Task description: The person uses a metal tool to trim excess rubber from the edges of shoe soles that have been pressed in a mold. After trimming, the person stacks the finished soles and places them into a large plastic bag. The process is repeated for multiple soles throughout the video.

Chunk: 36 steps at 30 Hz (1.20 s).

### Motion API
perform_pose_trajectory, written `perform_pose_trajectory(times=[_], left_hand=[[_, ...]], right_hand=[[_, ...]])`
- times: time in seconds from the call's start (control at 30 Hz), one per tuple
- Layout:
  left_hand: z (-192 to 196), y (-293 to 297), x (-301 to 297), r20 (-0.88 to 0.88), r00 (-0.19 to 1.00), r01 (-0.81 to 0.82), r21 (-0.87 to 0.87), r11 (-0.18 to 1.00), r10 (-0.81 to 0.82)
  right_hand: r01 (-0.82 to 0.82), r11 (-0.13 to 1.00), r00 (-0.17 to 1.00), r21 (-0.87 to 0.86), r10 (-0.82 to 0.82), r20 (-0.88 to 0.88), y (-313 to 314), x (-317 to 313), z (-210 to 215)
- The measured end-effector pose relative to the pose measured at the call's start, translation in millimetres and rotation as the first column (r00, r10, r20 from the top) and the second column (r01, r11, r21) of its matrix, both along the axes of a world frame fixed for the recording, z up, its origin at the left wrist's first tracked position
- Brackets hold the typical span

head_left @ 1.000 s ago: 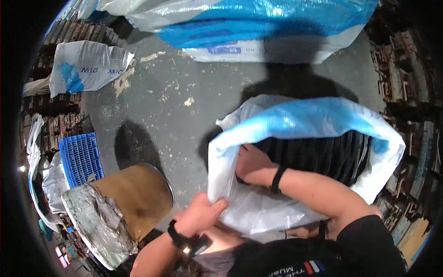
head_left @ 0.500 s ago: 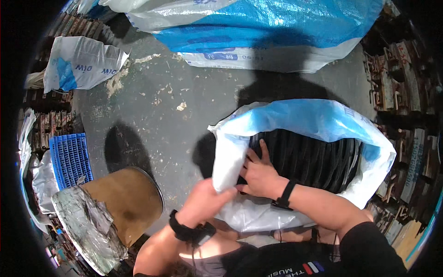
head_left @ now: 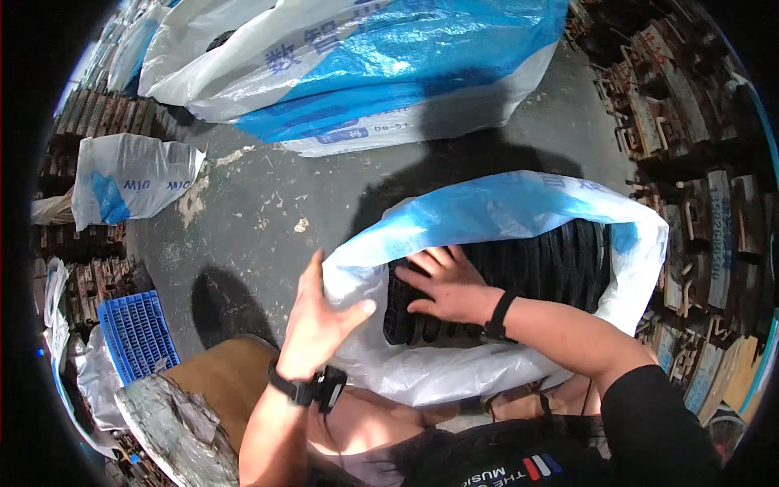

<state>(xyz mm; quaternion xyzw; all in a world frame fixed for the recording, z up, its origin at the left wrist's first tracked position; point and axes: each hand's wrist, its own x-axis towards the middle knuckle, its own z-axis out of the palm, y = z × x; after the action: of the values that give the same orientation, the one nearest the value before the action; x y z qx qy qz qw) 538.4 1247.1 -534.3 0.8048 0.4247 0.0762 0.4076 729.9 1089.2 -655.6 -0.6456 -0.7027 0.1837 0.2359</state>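
A white-and-blue woven plastic sack (head_left: pixel 454 219) stands in front of me with its mouth wide and its rim folded outward. Packed inside it in a row are several black rubber tyres (head_left: pixel 544 272), their ribbed treads facing up. My right hand (head_left: pixel 450 290) reaches into the mouth and lies on the left end of the row, fingers spread. Outside the sack's left corner is my left hand (head_left: pixel 316 321), its thumb and fingers apart, the palm side against or close to the folded rim. Whether it presses the plastic I cannot tell.
A large blue-and-white sack (head_left: pixel 389 73) stands across the far side. At left are a brown drum (head_left: pixel 223 369) with crumpled plastic on it, a blue plastic crate (head_left: pixel 138 333) and a smaller white sack (head_left: pixel 134 178). Stacked metal moulds (head_left: pixel 690 219) line the right.
My left hand has let go of the rim and opened, moving left to the corner. The sack's left side now spreads wider. My right hand stays on the tyres, and the view has shifted.
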Motion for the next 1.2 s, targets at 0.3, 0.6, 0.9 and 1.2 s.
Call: perform_pose_trajectory(times=[0.3, 0.6, 0.9, 1.2], left_hand=[[-6.0, 40.4, -4.7, -0.001, 0.990, -0.136, 0.160, 0.978, 0.138], [-5.6, 35.4, 10.6, -0.111, 0.991, -0.054, 0.143, 0.988, 0.070], [-11.8, 16.6, 9.6, -0.011, 0.997, -0.081, -0.163, 0.983, 0.080], [53.3, -1.0, 12.9, -0.059, 0.987, -0.160, -0.336, 0.928, 0.149]], right_hand=[[0.015, 0.989, 0.997, -0.147, -0.004, 0.074, 25.7, -40.7, -27.1], [0.043, 0.999, 0.948, 0.023, -0.033, -0.315, 14.5, -7.4, -23.5], [0.953, 0.182, 0.165, 0.241, -0.982, 0.087, -235.2, 172.0, 101.4], [0.913, 0.308, 0.142, -0.268, -0.855, -0.499, -303.3, 200.3, 145.3]])
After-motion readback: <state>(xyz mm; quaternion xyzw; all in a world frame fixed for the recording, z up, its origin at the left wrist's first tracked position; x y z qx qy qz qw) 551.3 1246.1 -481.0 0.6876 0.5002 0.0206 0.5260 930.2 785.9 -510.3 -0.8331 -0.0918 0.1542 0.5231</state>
